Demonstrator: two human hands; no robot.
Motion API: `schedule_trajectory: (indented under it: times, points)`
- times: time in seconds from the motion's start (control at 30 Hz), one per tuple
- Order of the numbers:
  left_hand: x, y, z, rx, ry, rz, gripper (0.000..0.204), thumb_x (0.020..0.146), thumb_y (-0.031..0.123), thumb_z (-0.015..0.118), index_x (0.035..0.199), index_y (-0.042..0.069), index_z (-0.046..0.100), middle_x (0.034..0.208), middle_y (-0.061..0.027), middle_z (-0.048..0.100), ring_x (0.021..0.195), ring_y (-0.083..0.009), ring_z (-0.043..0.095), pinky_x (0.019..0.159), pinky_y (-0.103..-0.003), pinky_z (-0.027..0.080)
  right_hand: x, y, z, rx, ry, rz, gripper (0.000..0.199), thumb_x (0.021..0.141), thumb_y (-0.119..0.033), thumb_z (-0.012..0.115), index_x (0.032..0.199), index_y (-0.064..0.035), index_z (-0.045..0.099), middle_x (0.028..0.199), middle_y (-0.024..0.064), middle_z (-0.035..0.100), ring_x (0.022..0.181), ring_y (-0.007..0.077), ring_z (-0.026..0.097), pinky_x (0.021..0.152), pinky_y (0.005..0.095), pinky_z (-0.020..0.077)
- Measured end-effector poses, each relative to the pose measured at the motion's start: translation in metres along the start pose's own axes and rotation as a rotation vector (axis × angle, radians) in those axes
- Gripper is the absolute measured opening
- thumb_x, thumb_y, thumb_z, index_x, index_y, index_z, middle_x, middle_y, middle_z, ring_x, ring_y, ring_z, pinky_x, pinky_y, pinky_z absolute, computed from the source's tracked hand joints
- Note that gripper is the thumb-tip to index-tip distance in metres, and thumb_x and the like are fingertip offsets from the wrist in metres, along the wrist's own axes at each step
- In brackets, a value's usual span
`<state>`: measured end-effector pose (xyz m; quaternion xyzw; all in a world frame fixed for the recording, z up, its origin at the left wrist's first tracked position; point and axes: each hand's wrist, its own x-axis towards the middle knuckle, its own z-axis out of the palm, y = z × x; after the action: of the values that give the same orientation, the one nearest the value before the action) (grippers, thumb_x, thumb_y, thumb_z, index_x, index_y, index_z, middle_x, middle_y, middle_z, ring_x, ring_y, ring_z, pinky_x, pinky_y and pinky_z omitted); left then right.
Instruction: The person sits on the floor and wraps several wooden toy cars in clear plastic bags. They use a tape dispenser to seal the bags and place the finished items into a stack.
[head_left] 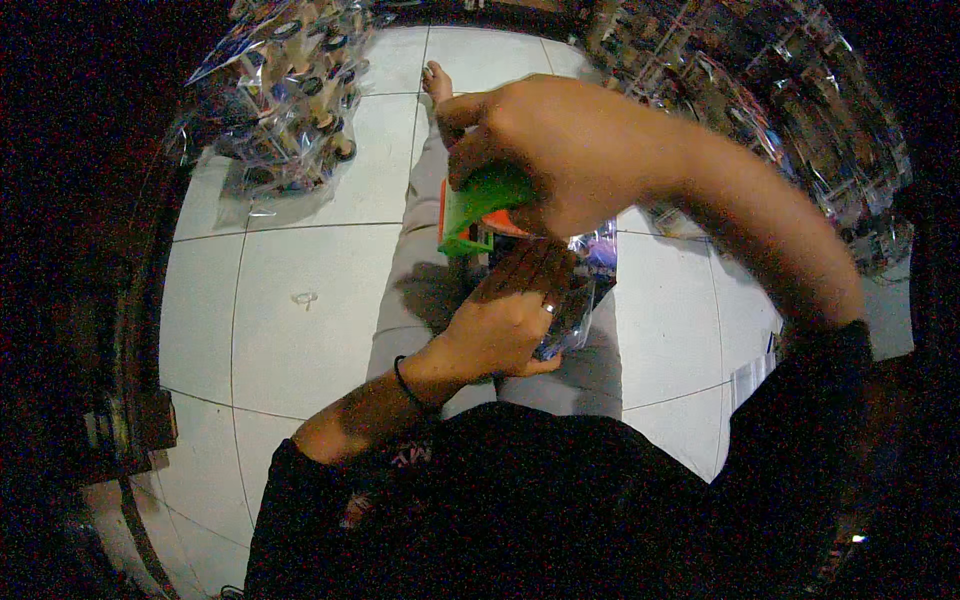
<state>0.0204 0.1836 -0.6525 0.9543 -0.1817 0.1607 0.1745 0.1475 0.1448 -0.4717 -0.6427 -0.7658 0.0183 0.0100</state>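
On my lap, between my legs, lies a dark package with purple print (pixel 601 250) and a shiny clear plastic wrap. My left hand (pixel 505 325), with a ring and a dark wristband, grips its near part, fingers over the top and thumb at the near edge. Reaching across from the right, my right hand (pixel 545 155) is closed on a bright green and orange object (pixel 462 222) just above the package's far left. My fingers cover much of that object, so its kind is unclear. Whether it touches the package is hidden.
At the far left, a clear plastic bag (pixel 290 120) of several pale items with round dark ends stands on the white tile floor (pixel 300 350). Many plastic-wrapped packs (pixel 760 110) are piled at the far right. A small clear scrap (pixel 305 298) lies left of my leg.
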Motion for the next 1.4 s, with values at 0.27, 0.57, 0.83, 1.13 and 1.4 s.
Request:
schedule_trajectory:
  times: [0.27,0.57,0.83,1.13,1.4]
  points:
    - [-0.018,0.004,0.009,-0.009,0.213,0.054,0.087,0.063,0.040,0.073,0.125,-0.013,0.042,0.136,-0.0303,0.035,0.129,-0.0455,0.029,0.110,-0.046,0.022,-0.007,-0.033,-0.006,-0.198,-0.217,0.052,0.043,0.064,-0.012,0.071,0.104,-0.0037,0.057,0.093,0.0176,0.059,0.085,0.0362,0.060,0.073,0.0423,0.0497]
    - [-0.017,0.002,0.003,0.136,0.151,0.108,0.089,0.057,0.049,0.074,0.120,-0.008,0.047,0.130,-0.0254,0.044,0.127,-0.0353,0.037,0.110,-0.042,0.023,-0.179,0.002,0.046,-0.137,0.092,0.221,0.058,0.055,-0.001,0.069,0.112,-0.0123,0.063,0.110,0.0143,0.057,0.098,0.0320,0.057,0.080,0.0395,0.0476]
    - [-0.013,0.005,-0.008,0.045,0.133,0.073,0.100,0.053,0.046,0.077,0.127,-0.010,0.040,0.135,-0.0250,0.040,0.129,-0.0354,0.036,0.110,-0.042,0.024,-0.262,-0.004,0.096,-0.220,0.155,0.419,0.067,0.057,-0.004,0.065,0.121,-0.0209,0.058,0.114,0.0153,0.057,0.099,0.0335,0.054,0.080,0.0424,0.0451]
    - [-0.021,0.004,-0.006,0.157,0.115,0.048,0.097,0.059,0.053,0.071,0.130,-0.005,0.041,0.130,-0.0179,0.045,0.123,-0.0320,0.040,0.104,-0.042,0.029,-0.235,0.056,0.147,-0.207,-0.185,0.315,0.040,0.064,-0.013,0.067,0.103,-0.0164,0.061,0.117,0.0113,0.055,0.098,0.0323,0.055,0.075,0.0424,0.0485]
    - [0.063,-0.031,-0.060,-0.270,0.082,0.412,0.045,0.084,0.035,0.051,0.121,0.009,0.053,0.120,-0.0160,0.051,0.111,-0.0350,0.048,0.099,-0.047,0.033,-0.279,0.081,0.352,0.468,0.294,1.020,0.047,0.066,-0.006,0.065,0.113,-0.0064,0.061,0.111,0.0115,0.055,0.102,0.0290,0.058,0.091,0.0339,0.0465]
